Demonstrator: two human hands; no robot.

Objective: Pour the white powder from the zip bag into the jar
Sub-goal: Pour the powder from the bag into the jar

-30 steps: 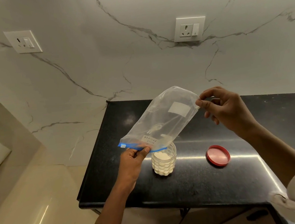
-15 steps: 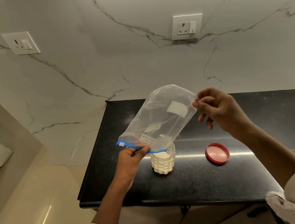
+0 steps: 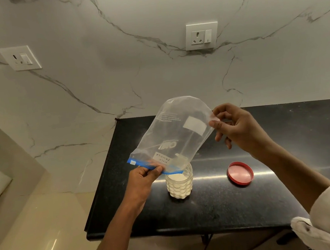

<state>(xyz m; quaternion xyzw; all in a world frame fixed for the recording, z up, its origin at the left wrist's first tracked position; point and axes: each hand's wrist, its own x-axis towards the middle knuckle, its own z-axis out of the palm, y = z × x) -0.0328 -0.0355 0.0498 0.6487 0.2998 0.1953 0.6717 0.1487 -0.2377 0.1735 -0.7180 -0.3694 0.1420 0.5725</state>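
The ribbed clear jar [image 3: 179, 184] stands on the black speckled counter [image 3: 227, 205], nearly full of white powder [image 3: 176, 178]; the zip bag [image 3: 176, 137], thin clear plastic with a blue zip strip, hangs tilted mouth-down right over the jar's opening, only a little powder left near the mouth; the left hand [image 3: 144, 179] pinches the zip edge; the right hand [image 3: 238, 127] pinches the raised bottom corner; a round red lid [image 3: 240, 173] lies flat to the jar's right.
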